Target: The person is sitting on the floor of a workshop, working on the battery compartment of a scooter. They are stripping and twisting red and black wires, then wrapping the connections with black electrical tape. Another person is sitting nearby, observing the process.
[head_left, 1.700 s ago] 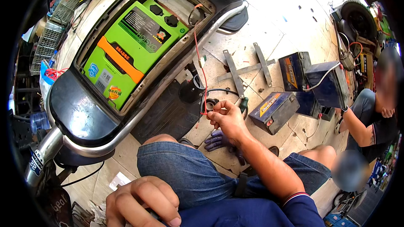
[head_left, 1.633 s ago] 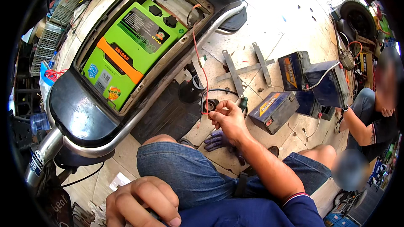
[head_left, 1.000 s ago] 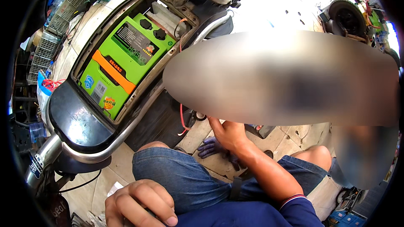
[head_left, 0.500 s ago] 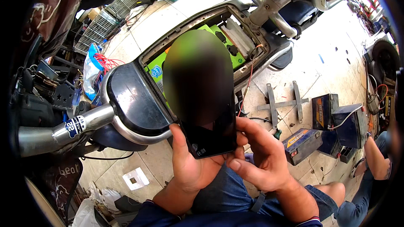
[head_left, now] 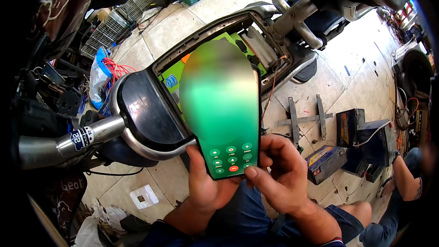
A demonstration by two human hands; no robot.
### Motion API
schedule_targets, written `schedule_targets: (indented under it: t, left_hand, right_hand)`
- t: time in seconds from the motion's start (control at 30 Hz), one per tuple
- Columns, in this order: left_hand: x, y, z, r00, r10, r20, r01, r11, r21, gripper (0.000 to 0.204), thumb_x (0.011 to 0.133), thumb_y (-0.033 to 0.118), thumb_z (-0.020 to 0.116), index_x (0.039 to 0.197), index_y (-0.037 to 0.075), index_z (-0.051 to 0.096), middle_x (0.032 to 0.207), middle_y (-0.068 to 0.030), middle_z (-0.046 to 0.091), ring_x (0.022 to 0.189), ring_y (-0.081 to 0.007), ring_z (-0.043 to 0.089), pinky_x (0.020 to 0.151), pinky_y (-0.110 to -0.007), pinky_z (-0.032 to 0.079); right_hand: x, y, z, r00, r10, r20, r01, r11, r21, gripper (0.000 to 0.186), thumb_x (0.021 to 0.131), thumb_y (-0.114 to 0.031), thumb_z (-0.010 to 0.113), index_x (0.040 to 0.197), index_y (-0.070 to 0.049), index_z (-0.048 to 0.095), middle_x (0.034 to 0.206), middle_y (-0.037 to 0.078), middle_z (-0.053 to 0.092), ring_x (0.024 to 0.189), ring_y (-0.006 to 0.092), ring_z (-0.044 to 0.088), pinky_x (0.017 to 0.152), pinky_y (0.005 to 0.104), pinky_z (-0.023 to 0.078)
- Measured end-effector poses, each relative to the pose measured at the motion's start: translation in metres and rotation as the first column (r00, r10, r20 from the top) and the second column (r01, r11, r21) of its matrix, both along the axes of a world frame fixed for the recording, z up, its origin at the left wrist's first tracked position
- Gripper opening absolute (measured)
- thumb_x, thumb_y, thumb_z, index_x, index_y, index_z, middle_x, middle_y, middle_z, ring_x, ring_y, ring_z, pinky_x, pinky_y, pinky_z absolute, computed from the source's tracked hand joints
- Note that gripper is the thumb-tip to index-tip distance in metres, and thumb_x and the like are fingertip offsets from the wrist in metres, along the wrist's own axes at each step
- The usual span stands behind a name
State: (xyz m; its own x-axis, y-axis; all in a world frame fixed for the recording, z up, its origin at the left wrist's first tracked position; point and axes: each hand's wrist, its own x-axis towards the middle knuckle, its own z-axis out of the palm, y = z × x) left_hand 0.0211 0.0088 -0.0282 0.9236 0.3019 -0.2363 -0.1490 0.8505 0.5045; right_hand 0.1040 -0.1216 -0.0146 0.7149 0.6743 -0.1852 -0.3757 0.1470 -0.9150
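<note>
The lit phone [head_left: 228, 132] is held at its lower part by the closed grip of the left hand [head_left: 208, 185] and of the right hand [head_left: 290, 178], in front of the green battery [head_left: 172, 74].

head-worn fisheye, facing down, phone [head_left: 242, 130] close below

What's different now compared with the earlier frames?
The right hand has let go of the red wire and touches the lower right edge of a phone. The left hand has risen from beside the lap and holds the phone; its screen went from dark to green. The view has shifted too. The green battery stays in its bay, the metal bracket on the floor.
</note>
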Motion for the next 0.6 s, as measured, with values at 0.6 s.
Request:
schedule_targets:
  t: [0.6]
  left_hand:
    - [0.007,-0.015,0.020,0.991,-0.085,0.102,0.072,0.990,0.120,0.110,0.091,0.089,0.022,0.158,0.003,0.031,0.137,-0.0250,0.061,0.118,-0.0396,0.067,0.101,-0.055,0.054]
  right_hand:
    - [0.064,-0.042,0.036,0.659,0.157,0.735,-0.299,0.952,0.065,0.048,0.079,-0.008,0.089,0.121,0.002,0.068,0.102,0.011,0.068,0.122,0.0367,0.061,0.107,0.0506,0.045]
